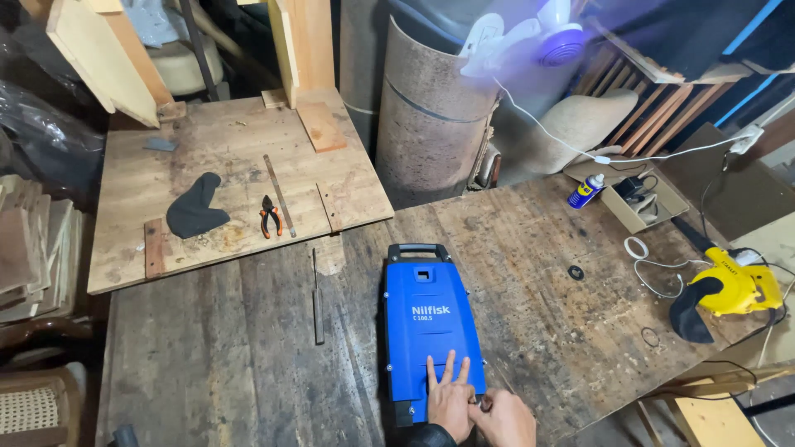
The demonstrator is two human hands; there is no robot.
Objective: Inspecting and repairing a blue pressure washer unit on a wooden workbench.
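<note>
A blue box-shaped machine (429,319) with a black handle at its far end lies flat on the wooden workbench (530,273). My left hand (450,397) rests flat on its near end, fingers spread. Right beside it, my right hand (501,416) is closed on a small dark part at the machine's near right corner; what that part is cannot be made out.
A dark narrow file (318,296) lies left of the machine. Orange-handled pliers (269,216), a metal strip (279,195) and a black cloth (195,207) sit on a raised board. A yellow power tool (729,285), cables, a spray can (585,190) and a fan (538,37) are at the right.
</note>
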